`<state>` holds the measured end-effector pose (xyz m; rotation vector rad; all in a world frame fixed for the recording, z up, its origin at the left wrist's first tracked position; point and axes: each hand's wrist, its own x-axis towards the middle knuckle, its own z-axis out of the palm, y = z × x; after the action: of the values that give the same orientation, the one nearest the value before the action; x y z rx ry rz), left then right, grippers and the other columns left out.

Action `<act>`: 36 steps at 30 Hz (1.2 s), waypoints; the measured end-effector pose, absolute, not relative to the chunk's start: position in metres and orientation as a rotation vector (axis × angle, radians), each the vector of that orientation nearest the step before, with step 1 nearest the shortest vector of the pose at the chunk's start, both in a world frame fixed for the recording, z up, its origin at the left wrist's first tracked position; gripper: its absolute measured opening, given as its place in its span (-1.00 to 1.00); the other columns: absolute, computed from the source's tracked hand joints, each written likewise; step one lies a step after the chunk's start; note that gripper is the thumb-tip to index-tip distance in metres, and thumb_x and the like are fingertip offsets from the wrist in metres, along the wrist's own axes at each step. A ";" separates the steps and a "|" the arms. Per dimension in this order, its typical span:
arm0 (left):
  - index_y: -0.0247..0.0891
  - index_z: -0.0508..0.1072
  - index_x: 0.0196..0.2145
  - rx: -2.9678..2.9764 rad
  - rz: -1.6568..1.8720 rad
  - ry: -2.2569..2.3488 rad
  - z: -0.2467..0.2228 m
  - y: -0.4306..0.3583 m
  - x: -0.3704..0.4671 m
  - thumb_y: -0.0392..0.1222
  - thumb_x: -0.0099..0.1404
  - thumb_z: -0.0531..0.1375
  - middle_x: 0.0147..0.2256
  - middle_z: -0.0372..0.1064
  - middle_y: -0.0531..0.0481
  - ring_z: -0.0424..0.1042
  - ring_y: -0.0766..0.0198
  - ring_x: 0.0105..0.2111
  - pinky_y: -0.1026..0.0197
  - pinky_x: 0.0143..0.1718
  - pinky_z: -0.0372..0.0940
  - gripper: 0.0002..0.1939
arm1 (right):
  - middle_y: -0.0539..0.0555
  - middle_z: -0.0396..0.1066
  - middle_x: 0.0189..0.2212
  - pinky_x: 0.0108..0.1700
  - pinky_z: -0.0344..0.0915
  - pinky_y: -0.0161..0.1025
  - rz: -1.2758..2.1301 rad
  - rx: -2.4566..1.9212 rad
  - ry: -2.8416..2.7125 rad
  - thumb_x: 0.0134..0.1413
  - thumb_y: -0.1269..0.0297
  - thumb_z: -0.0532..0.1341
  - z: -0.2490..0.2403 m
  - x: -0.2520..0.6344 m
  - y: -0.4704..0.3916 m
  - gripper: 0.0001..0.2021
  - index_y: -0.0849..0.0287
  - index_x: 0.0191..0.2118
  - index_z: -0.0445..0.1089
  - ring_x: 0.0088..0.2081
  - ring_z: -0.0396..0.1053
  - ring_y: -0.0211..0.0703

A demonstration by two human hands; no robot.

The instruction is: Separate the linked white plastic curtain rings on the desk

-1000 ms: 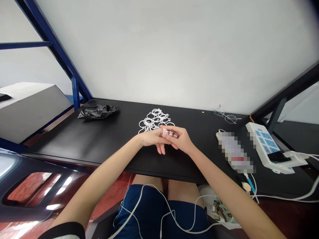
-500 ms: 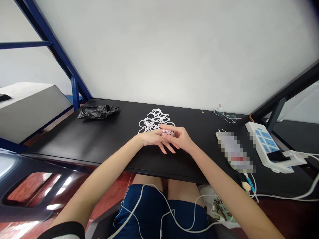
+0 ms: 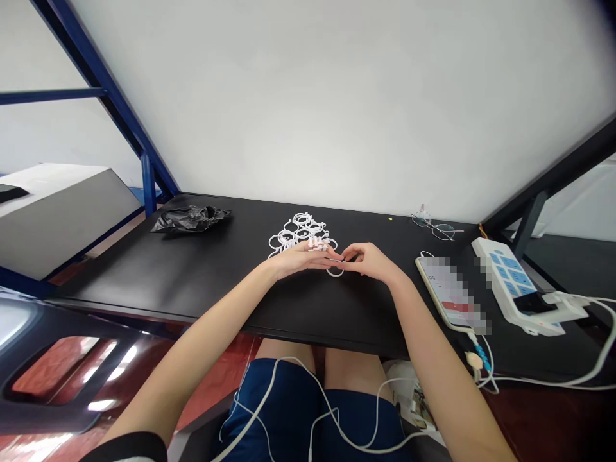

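Note:
A thin white ring hangs below the fingertips of both hands, just above the black table. My left hand has its fingers stretched to the right and pressed around the ring's upper part. Small white pieces rest on that hand near the thumb; their exact kind is too small to tell. Pinching the ring from the right side is my right hand, fingers bent and closed. Behind my left hand lies a loose heap of white rings, partly hidden by the hand.
A crumpled black plastic bag lies at the back left of the black table. To the right are eyeglasses, a phone on a charging cable and a white power strip. White cables cross my lap.
My right hand has drawn back to the right from over my left palm. A single white ring now shows between the hands. The small white pieces stay with my left hand.

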<state>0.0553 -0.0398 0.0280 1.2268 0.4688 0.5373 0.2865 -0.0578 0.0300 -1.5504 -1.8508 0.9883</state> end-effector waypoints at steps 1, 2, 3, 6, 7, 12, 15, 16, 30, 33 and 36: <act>-0.35 0.48 -0.12 1.231 0.544 0.476 0.028 -0.040 0.055 0.01 0.22 0.29 0.05 0.40 -0.28 0.41 0.02 0.06 -0.01 0.18 0.19 -0.61 | 0.08 0.50 -0.46 -0.60 0.22 -0.34 0.976 -1.550 -1.904 -0.24 0.14 0.42 0.030 0.286 -0.059 -0.73 0.20 -0.38 0.52 -0.55 0.33 -0.26; -0.36 0.49 -0.11 1.235 0.552 0.484 0.028 -0.039 0.055 0.04 0.23 0.28 0.04 0.41 -0.30 0.42 0.01 0.06 -0.02 0.18 0.19 -0.59 | 0.05 0.48 -0.50 -0.58 0.22 -0.34 0.959 -1.547 -1.945 -0.23 0.16 0.41 0.030 0.285 -0.060 -0.76 0.20 -0.42 0.52 -0.56 0.32 -0.26; -0.38 0.49 -0.11 1.239 0.562 0.492 0.028 -0.039 0.056 0.05 0.23 0.27 0.03 0.41 -0.31 0.42 0.00 0.05 -0.03 0.18 0.20 -0.56 | 0.03 0.46 -0.55 -0.57 0.22 -0.33 0.952 -1.542 -1.974 -0.21 0.18 0.39 0.029 0.285 -0.060 -0.80 0.19 -0.44 0.51 -0.57 0.32 -0.27; -0.38 0.49 -0.09 1.243 0.585 0.524 0.029 -0.039 0.057 0.07 0.22 0.27 0.00 0.44 -0.30 0.42 0.00 0.04 -0.03 0.17 0.21 -0.53 | -0.02 0.40 -0.65 -0.56 0.24 -0.33 1.035 -1.519 -1.994 -0.15 0.25 0.34 0.029 0.284 -0.060 -0.87 0.19 -0.45 0.49 -0.61 0.30 -0.27; -0.38 0.49 -0.10 1.241 0.586 0.538 0.029 -0.039 0.057 0.07 0.21 0.28 -0.02 0.45 -0.29 0.43 0.01 0.03 -0.03 0.16 0.21 -0.54 | -0.03 0.39 -0.66 -0.56 0.26 -0.32 1.072 -1.509 -1.982 -0.13 0.26 0.33 0.029 0.284 -0.061 -0.88 0.20 -0.44 0.49 -0.61 0.31 -0.27; -0.37 0.51 -0.16 1.215 0.632 0.643 0.028 -0.037 0.059 0.10 0.17 0.30 -0.10 0.51 -0.25 0.49 0.05 -0.05 0.00 0.12 0.25 -0.53 | 0.05 0.47 -0.47 -0.47 0.35 -0.28 0.768 -1.303 -1.819 -0.06 0.30 0.30 0.032 0.276 -0.062 -0.92 0.17 -0.41 0.52 -0.46 0.41 -0.19; -0.36 0.52 -0.17 1.197 0.683 0.697 0.027 -0.035 0.059 0.13 0.15 0.30 -0.11 0.51 -0.23 0.51 0.07 -0.08 0.02 0.08 0.28 -0.52 | 0.10 0.48 -0.29 -0.28 0.44 -0.21 0.632 -1.034 -1.634 0.01 0.27 0.30 0.032 0.269 -0.062 -0.92 0.12 -0.40 0.54 -0.26 0.46 -0.12; -0.36 0.52 -0.17 1.194 0.683 0.704 0.027 -0.035 0.059 0.14 0.15 0.30 -0.13 0.52 -0.23 0.52 0.07 -0.10 0.02 0.07 0.30 -0.52 | 0.09 0.49 -0.29 -0.22 0.45 -0.18 0.657 -0.980 -1.618 0.01 0.26 0.30 0.032 0.268 -0.063 -0.92 0.11 -0.40 0.54 -0.24 0.47 -0.11; -0.39 0.49 -0.13 1.275 0.703 0.778 0.027 -0.033 0.057 0.21 0.12 0.28 -0.14 0.52 -0.29 0.55 0.10 -0.21 0.10 -0.14 0.41 -0.41 | 0.15 0.57 -0.21 0.03 0.41 -0.05 0.833 -1.006 -1.574 -0.04 0.36 0.27 0.035 0.264 -0.066 -0.91 0.17 -0.34 0.49 -0.09 0.52 -0.01; -0.36 0.47 -0.09 1.277 0.689 0.782 0.029 -0.033 0.055 0.21 0.13 0.28 -0.08 0.49 -0.28 0.56 0.11 -0.22 0.17 -0.22 0.43 -0.41 | 0.15 0.57 -0.23 -0.05 0.43 -0.11 0.865 -1.080 -1.605 -0.08 0.41 0.24 0.035 0.267 -0.065 -0.89 0.19 -0.34 0.46 -0.15 0.53 -0.04; -0.30 0.45 -0.03 1.328 0.599 0.795 0.031 -0.034 0.054 0.21 0.19 0.23 -0.04 0.48 -0.26 0.57 0.17 -0.32 0.26 -0.40 0.42 -0.43 | 0.12 0.57 -0.30 -0.25 0.43 -0.21 0.898 -1.224 -1.719 -0.12 0.44 0.20 0.033 0.268 -0.064 -0.86 0.20 -0.35 0.46 -0.33 0.53 -0.11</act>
<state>0.0535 -0.0341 0.0306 1.3276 0.7953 0.5986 0.2682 -0.0643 0.0326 -1.2239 -1.7187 0.8979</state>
